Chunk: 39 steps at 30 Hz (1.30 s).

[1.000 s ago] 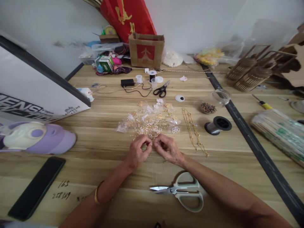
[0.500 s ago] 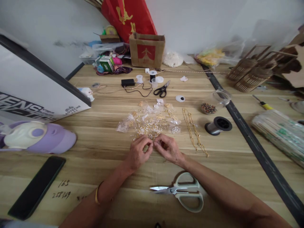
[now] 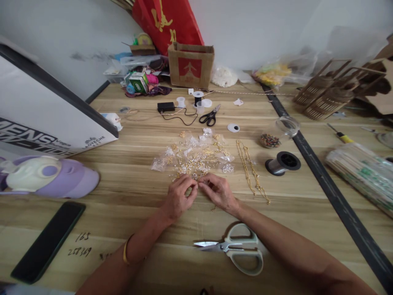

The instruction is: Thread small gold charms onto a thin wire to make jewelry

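My left hand [image 3: 178, 196] and my right hand [image 3: 217, 191] meet fingertip to fingertip on the wooden table [image 3: 138, 196]. Both are pinched closed on something tiny that I cannot make out. Just beyond the fingers lies a heap of small gold and silver jewellery findings [image 3: 196, 157] with little clear bags. A gold chain [image 3: 251, 172] lies to the right of the heap. Grey-handled scissors [image 3: 236, 248] rest between my forearms, close to me.
A spool of wire [image 3: 282, 162], a jar of beads [image 3: 273, 137], black scissors [image 3: 209, 116] and a brown paper bag [image 3: 190, 65] lie farther back. A black phone [image 3: 46, 241], a lilac mask [image 3: 49, 178] and a white board [image 3: 46, 110] are at the left.
Both hands stay pinched together at the same spot; only small finger movements show. The view shifted very slightly.
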Each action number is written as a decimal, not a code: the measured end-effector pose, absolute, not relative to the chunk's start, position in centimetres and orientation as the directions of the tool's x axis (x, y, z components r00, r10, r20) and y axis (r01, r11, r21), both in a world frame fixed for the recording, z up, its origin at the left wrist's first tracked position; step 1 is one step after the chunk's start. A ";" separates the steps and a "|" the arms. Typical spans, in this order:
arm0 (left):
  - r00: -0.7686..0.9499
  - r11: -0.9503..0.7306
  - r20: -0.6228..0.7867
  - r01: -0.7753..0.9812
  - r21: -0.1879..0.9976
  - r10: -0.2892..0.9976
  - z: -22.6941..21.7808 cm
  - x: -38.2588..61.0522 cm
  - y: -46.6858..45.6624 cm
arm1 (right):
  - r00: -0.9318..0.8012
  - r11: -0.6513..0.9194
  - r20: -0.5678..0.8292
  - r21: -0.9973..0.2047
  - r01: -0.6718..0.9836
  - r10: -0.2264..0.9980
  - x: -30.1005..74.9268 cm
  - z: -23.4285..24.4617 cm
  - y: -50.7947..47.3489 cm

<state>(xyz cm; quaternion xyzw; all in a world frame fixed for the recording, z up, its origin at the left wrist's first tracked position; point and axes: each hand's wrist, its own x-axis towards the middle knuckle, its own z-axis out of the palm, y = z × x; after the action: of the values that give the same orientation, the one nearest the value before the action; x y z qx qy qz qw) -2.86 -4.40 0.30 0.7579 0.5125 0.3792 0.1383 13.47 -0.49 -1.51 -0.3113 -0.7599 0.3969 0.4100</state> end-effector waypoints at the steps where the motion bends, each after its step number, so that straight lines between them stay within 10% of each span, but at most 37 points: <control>1: 0.188 -0.436 0.430 0.667 0.604 0.883 0.3 -2.9 -4.4 | -0.473 0.494 0.379 -0.857 0.145 0.796 13.5 -1.5 -0.5; 16: -0.018 -0.052 0.059 0.272 0.961 0.998 1.0 -3.3 -3.8 | -0.511 0.547 0.414 -0.826 0.138 0.753 13.6 -1.2 -0.4; 39: 0.082 -0.050 0.037 0.169 0.984 0.996 1.4 -3.5 -3.9 | -0.472 0.561 0.468 -0.824 0.072 0.747 14.1 -0.4 -0.2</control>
<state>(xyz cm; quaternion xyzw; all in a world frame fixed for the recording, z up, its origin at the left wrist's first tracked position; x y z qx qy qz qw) -3.52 -3.87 1.38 0.5710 0.5101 0.4461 0.4634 14.13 -0.22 -0.37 -0.2671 -0.7669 0.3847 0.4389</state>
